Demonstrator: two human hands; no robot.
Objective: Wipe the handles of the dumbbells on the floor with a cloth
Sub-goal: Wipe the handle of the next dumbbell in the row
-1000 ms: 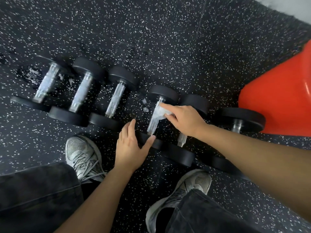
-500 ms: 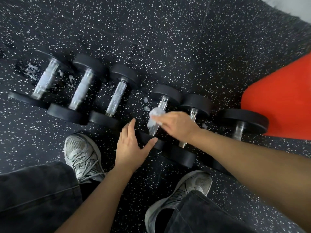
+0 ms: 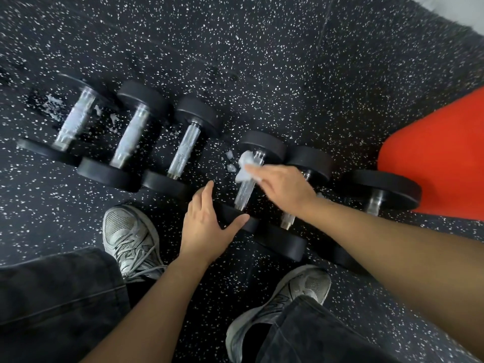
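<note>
Several black dumbbells with silver handles lie side by side on the speckled black floor. My right hand (image 3: 284, 186) presses a small white cloth (image 3: 245, 165) against the upper part of the fourth dumbbell's handle (image 3: 243, 193). My left hand (image 3: 207, 222) rests flat, fingers apart, on that dumbbell's near weight (image 3: 250, 223). The fifth dumbbell's handle (image 3: 288, 220) is mostly hidden under my right wrist. The three dumbbells to the left (image 3: 183, 150) lie untouched.
A red object (image 3: 440, 153) sits at the right, just behind the sixth dumbbell (image 3: 379, 192). My two grey sneakers (image 3: 131, 237) (image 3: 282, 302) stand close in front of the row. White scraps (image 3: 230, 161) lie on the floor between the dumbbells.
My right hand has slid the cloth down the fourth handle and back up toward its far end. My left hand has stayed on the near weight.
</note>
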